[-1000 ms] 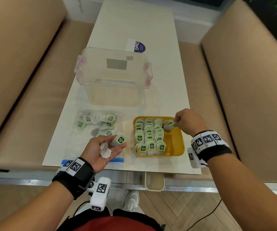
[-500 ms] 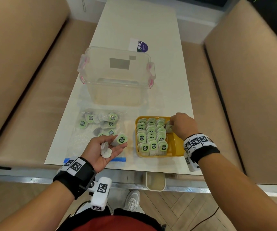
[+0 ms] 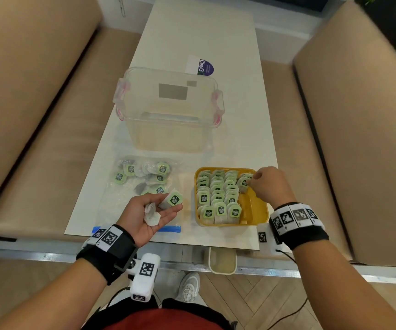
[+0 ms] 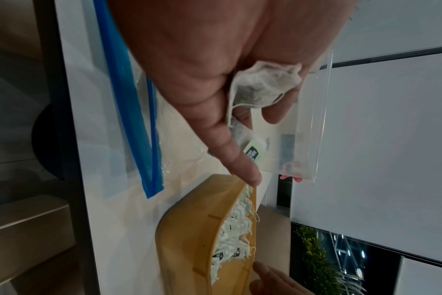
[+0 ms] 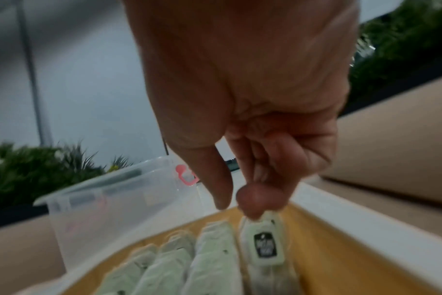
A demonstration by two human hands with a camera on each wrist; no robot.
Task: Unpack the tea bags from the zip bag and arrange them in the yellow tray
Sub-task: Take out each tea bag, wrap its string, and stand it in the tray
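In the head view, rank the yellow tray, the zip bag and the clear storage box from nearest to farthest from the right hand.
From the right hand:
1. yellow tray, directly beneath its fingers.
2. clear storage box, ahead and to the left.
3. zip bag, across the table on the left side.

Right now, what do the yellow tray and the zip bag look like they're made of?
Yellow tray: apparently rigid moulded plastic, smooth, semi-matte, with ribbed walls. Zip bag: thin clear plastic film, crinkled and glossy, with a blue zip strip along its mouth.
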